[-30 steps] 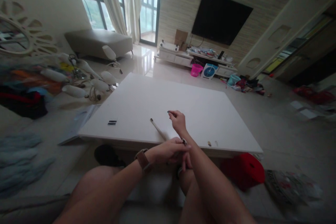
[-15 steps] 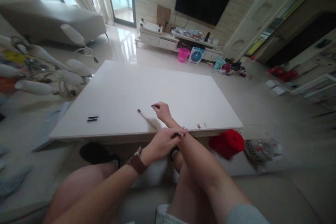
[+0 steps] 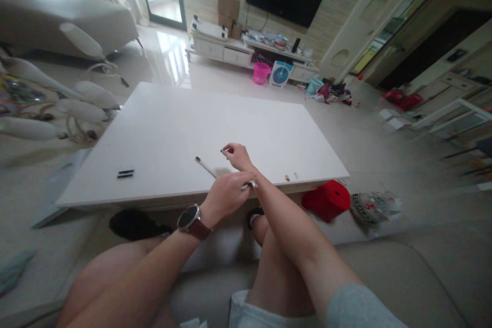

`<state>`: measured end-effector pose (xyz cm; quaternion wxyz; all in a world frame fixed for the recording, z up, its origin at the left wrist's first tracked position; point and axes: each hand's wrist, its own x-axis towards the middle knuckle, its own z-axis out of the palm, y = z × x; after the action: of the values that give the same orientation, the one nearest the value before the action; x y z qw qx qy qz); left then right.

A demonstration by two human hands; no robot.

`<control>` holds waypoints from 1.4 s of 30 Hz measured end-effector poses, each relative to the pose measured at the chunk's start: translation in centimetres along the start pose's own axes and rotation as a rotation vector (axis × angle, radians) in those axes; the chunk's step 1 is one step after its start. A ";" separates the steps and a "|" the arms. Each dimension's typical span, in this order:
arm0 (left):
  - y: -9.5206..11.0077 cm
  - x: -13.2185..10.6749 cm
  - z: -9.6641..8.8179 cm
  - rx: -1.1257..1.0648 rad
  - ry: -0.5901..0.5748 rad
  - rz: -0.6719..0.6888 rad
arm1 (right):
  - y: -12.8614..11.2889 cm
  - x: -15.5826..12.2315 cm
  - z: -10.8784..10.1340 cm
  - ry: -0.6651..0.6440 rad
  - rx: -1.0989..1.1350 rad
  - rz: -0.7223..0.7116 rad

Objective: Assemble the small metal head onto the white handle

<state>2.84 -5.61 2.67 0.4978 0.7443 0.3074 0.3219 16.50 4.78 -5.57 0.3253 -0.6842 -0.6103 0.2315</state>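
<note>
My right hand [image 3: 237,157] is over the white table [image 3: 184,128], its thumb and fingertips pinched on a small dark-tipped piece [image 3: 222,151], too small to name. My left hand [image 3: 227,193], with a watch [image 3: 189,217] on its wrist, crosses by my right forearm. Its fingers are curled, with something silvery [image 3: 251,184] at them that I cannot make out. A slim pale stick with a dark tip [image 3: 206,166], like a small brush, slants over the table just beyond my left hand. Its near end is hidden.
Two short black strips [image 3: 125,173] lie at the table's left. A small gold-coloured piece [image 3: 287,178] and a clear bit [image 3: 295,176] lie near the front right edge. A red object [image 3: 328,201] and a plastic bag [image 3: 374,206] sit beside that edge. A lamp [image 3: 77,97] with white shades stands left.
The view has shifted slightly, so the room appears further left and higher. My left hand has turned, showing the watch face. My right hand stays pinched over the table.
</note>
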 end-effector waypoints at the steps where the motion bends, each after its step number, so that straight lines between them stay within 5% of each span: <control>1: -0.4 0.7 -0.9 0.013 0.122 -0.056 | 0.2 0.1 -0.4 0.014 0.000 0.015; 4: -1.4 1.8 -3.1 0.003 0.331 -0.086 | 1.4 0.5 -1.5 0.073 -0.006 0.084; 11: -3.0 3.1 -7.1 -0.266 0.539 -0.205 | 6.6 -0.1 -3.8 0.200 -0.072 0.293; 25: -3.5 4.7 -11.5 -0.678 0.707 -0.395 | 10.8 -2.6 -3.5 0.245 -0.217 0.311; 31: -3.8 4.9 -12.4 -0.775 0.766 -0.424 | 8.3 -1.6 -1.2 0.208 -0.243 0.165; 42: -3.7 4.9 -11.2 -0.884 0.748 -0.458 | -2.8 -0.3 2.6 0.023 -0.122 -0.289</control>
<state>-3.49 5.50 3.34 0.6738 0.2199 0.4505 0.5429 12.64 5.01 -5.36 0.3202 -0.6103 -0.7115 0.1371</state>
